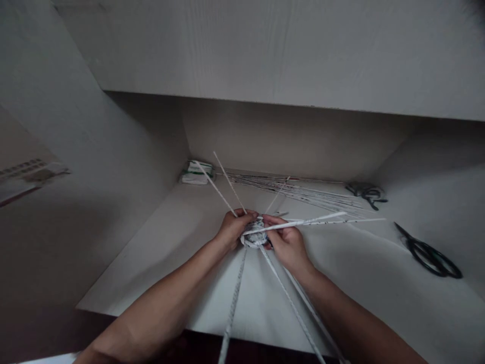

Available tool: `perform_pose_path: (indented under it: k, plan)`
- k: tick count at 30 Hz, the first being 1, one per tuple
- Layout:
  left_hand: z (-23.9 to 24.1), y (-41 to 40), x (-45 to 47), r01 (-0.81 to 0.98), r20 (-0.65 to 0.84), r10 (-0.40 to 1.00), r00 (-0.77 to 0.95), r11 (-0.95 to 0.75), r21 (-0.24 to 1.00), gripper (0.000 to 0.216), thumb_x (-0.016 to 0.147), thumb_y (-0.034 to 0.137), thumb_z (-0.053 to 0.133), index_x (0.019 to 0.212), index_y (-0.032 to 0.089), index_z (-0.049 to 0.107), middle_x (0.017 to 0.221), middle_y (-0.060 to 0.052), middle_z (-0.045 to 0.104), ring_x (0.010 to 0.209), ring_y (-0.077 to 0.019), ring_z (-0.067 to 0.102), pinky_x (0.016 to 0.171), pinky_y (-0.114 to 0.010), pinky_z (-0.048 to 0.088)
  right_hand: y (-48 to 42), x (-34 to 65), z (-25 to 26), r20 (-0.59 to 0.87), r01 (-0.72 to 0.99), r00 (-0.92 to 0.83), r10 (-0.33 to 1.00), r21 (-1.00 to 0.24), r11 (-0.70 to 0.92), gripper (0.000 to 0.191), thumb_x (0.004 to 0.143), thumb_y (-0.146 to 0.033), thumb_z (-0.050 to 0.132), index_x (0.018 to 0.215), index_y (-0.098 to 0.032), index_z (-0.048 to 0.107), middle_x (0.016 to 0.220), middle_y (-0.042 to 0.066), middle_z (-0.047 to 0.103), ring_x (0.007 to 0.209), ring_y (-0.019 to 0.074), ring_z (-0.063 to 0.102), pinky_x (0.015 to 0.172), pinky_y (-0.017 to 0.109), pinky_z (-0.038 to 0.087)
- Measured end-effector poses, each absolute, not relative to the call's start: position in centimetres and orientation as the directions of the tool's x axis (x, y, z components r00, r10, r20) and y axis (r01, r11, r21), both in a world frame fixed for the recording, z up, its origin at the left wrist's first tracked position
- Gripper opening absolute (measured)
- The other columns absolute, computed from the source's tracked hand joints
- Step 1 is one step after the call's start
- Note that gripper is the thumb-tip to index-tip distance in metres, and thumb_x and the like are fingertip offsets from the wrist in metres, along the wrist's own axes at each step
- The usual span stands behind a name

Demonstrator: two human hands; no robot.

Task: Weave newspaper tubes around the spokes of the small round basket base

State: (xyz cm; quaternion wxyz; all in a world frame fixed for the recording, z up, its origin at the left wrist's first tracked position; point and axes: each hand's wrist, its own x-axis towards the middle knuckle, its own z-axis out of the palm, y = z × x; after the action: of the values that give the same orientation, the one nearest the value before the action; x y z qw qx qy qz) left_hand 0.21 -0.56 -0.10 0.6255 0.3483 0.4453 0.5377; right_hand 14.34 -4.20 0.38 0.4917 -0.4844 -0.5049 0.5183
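Note:
A small woven disc of rolled paper tubes (256, 233) lies on the white desk (182, 242), with long paper spokes sticking out toward me and away. My left hand (234, 228) is closed on the disc's left side, fingers curled over it. My right hand (287, 241) pinches a paper tube (303, 222) that runs across the disc and out to the right. Two spokes (222, 183) rise up and back from my left hand.
A bundle of loose paper tubes (303, 194) lies along the back of the desk. Black-handled scissors (430, 253) rest at the right, a second dark tool (367, 193) behind them. A white and green packet (197, 173) sits in the back left corner.

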Motion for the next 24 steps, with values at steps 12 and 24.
perform_pose_path:
  k: [12,24]
  plan:
    - [-0.2,-0.4,0.1,-0.335,-0.124,0.990,-0.067,0.095,0.937,0.035,0.052,0.033,0.085,0.077,0.012,0.074,0.066,-0.005,0.069,0.057,-0.0135,0.060,0.056,-0.025,0.045,-4.5,14.2,0.8,-0.111,0.057,-0.031,0.993,-0.992,-0.109,0.036,0.074,-0.040,0.069,0.101,-0.022,0.054,0.078,-0.001,0.067,0.054,0.0139,0.062,0.038,0.022,0.048]
    - [0.1,-0.5,0.2,-0.418,-0.147,0.989,0.033,0.147,0.896,0.038,0.051,0.033,0.087,0.080,0.012,0.072,0.069,-0.005,0.070,0.059,-0.0150,0.063,0.059,-0.027,0.048,-4.2,14.3,0.4,-0.014,-0.098,-0.004,1.000,-0.995,-0.015,0.044,0.072,-0.044,0.073,0.107,-0.022,0.057,0.086,-0.001,0.067,0.049,0.0106,0.059,0.036,0.020,0.043]
